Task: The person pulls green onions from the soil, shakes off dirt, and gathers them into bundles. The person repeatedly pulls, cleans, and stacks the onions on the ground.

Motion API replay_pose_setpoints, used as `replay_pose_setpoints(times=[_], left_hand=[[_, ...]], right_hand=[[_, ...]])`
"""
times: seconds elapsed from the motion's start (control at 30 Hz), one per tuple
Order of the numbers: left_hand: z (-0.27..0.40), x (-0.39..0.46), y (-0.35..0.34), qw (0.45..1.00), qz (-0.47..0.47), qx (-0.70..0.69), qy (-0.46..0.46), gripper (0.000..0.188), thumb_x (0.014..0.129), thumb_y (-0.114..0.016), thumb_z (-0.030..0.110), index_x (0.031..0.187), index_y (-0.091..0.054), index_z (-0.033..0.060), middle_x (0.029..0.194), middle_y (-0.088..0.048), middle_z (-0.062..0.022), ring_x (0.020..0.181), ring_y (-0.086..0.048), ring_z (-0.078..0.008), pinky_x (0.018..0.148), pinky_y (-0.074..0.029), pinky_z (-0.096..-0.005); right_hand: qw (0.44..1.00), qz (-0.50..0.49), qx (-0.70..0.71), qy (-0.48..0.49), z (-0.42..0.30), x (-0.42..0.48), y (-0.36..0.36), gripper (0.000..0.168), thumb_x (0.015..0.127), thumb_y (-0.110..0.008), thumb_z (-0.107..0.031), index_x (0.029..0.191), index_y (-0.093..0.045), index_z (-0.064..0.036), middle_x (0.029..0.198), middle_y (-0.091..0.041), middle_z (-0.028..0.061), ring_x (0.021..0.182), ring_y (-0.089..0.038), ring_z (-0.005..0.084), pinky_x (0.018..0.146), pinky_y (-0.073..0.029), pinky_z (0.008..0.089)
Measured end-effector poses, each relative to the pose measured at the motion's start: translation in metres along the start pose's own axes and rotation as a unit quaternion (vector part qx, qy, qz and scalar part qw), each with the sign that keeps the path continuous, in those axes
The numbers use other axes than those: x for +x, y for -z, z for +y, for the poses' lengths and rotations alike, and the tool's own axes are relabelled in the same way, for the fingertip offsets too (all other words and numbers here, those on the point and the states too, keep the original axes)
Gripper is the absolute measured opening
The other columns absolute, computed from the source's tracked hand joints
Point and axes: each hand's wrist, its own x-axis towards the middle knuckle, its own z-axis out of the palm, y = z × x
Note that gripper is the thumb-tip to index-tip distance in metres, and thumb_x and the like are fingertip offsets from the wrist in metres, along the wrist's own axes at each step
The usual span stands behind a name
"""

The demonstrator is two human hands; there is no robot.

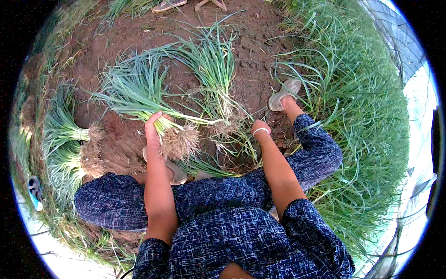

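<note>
My left hand [153, 125] is closed around a thick bundle of green onions [160, 120]. Their bushy, pale brown roots [179, 143] point towards me, and the leaves fan out to the upper left. One stalk [198, 119] sticks out of the bundle to the right, reaching a loose pile of green onions [219, 80] on the soil. My right hand [259, 128], with a white band at the wrist, is beside the root end of that pile. Its fingers are curled and mostly hidden; a thin green stem meets them, but I cannot tell whether they grip it.
Bundles of green onions [69, 134] lie at the left, roots facing right. Dense green plants [355, 104] grow along the right side. My shoe [285, 94] stands on the brown soil [118, 136]. Another shoe [169, 5] shows at the top edge.
</note>
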Motion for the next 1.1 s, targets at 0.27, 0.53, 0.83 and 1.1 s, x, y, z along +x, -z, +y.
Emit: replay_pose_setpoints(times=[0.27, 0.53, 0.83, 1.1], left_hand=[[-0.002, -0.011, -0.010, 0.998, -0.012, 0.046, 0.048, 0.014, 0.077, -0.060, 0.012, 0.081, -0.049, 0.0038, 0.067, -0.055, -0.0083, 0.060, -0.057, -0.0209, 0.056, -0.049, -0.0326], [0.001, -0.003, 0.014, 0.993, -0.032, -0.017, 0.110, 0.030, 0.077, -0.058, 0.009, 0.102, -0.051, -0.0063, 0.086, -0.061, -0.0123, 0.066, -0.058, -0.0179, 0.062, -0.051, -0.0302], [-0.020, 0.007, 0.021, 0.992, -0.024, 0.017, 0.123, 0.034, 0.074, -0.054, 0.000, 0.106, -0.048, -0.0074, 0.093, -0.060, -0.0121, 0.073, -0.058, -0.0185, 0.069, -0.051, -0.0310], [-0.024, 0.009, 0.033, 0.992, -0.031, 0.040, 0.119, 0.028, 0.073, -0.056, 0.002, 0.100, -0.049, -0.0037, 0.092, -0.060, -0.0122, 0.075, -0.060, -0.0192, 0.069, -0.052, -0.0351]], right_hand=[[0.845, -0.107, 0.319, 0.415, -0.157, -0.067, 0.047, 0.052, 0.085, -0.052, -0.050, 0.106, -0.061, -0.002, 0.099, -0.062, 0.0165, 0.089, -0.058, 0.0249, 0.081, -0.045, 0.0354], [0.687, -0.294, 0.620, 0.241, -0.158, -0.081, 0.048, 0.031, 0.087, -0.055, -0.033, 0.091, -0.062, -0.003, 0.058, -0.047, 0.0001, 0.048, -0.041, 0.0102, 0.044, -0.032, 0.0255], [0.519, -0.327, 0.781, 0.115, -0.123, -0.063, 0.053, 0.025, 0.091, -0.048, -0.024, 0.102, -0.054, -0.002, 0.064, -0.039, -0.0033, 0.050, -0.031, 0.0066, 0.043, -0.027, 0.0204], [0.636, -0.265, 0.712, 0.136, -0.137, -0.073, 0.050, 0.032, 0.093, -0.048, -0.033, 0.105, -0.057, -0.004, 0.064, -0.041, -0.0035, 0.051, -0.033, 0.0073, 0.044, -0.029, 0.0208]])
